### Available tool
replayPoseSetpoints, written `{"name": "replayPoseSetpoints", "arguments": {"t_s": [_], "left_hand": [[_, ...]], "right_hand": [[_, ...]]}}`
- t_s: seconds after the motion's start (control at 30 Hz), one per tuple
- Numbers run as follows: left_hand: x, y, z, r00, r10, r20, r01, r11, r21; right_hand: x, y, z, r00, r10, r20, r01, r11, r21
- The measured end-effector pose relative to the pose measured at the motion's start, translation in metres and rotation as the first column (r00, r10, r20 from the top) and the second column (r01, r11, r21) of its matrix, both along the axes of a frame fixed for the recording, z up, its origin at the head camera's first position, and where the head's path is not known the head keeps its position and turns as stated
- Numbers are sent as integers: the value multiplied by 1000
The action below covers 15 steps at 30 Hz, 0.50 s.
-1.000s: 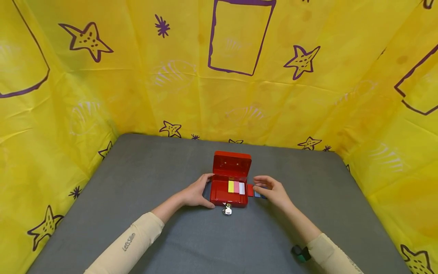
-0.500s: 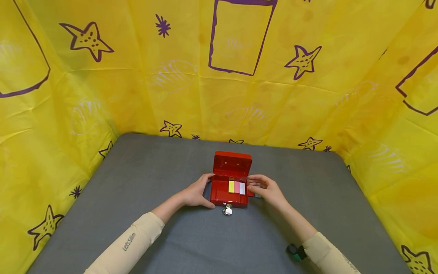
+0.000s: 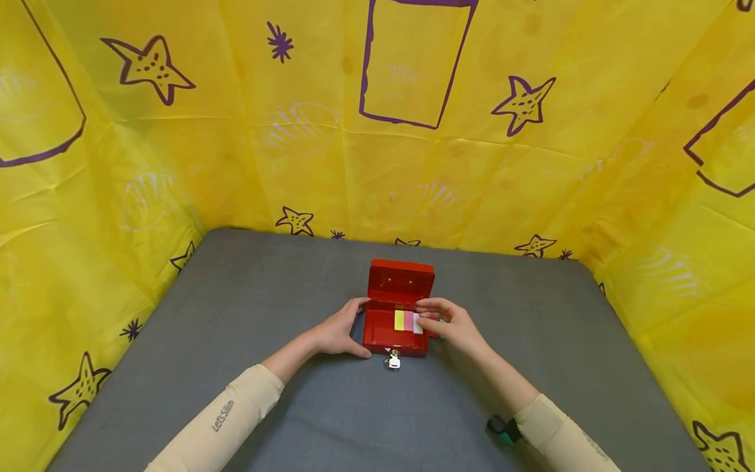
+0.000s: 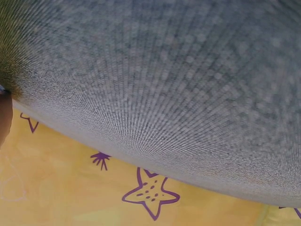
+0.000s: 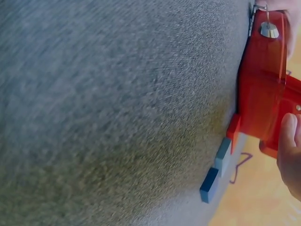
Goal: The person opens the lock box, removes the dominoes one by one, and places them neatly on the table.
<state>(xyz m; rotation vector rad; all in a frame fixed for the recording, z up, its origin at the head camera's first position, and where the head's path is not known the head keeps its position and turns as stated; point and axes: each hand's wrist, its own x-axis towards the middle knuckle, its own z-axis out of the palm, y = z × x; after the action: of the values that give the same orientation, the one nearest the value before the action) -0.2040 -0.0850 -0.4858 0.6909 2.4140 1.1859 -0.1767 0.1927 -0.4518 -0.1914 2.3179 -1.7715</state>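
Note:
A red metal cash box (image 3: 380, 341) stands on the grey table with its lid raised, keys (image 3: 393, 360) hanging at its front lock. My left hand (image 3: 341, 331) holds the box's left end, thumb at the front and fingers at the back. Inside lie a yellow block (image 3: 399, 320), a pink block (image 3: 409, 320) and a white block (image 3: 418, 325) in a row. My right hand (image 3: 457, 326) is over the box's right side, its thumb and fingers apart, thumb tip at the white block; contact is unclear. Nothing shows between its fingers.
Beside the box's right wall, a red block (image 5: 233, 129), a light blue block (image 5: 223, 155) and a dark blue block (image 5: 209, 185) sit in a line on the table (image 3: 283, 282). Yellow cloth walls (image 3: 295, 157) with starfish drawings enclose the table.
My right hand has moved left, from over the blue blocks beside the box to above the white block inside. My left hand and the box have stayed in place.

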Motion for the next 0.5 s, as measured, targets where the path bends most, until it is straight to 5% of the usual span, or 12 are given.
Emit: {"name": "replayPoseSetpoints", "arguments": {"t_s": [0.5], "left_hand": [[0, 0, -1, 1000, 1, 4, -1, 1000, -5]], "right_hand": [[-1, -13, 1, 999, 54, -8, -54, 999, 3]]}}
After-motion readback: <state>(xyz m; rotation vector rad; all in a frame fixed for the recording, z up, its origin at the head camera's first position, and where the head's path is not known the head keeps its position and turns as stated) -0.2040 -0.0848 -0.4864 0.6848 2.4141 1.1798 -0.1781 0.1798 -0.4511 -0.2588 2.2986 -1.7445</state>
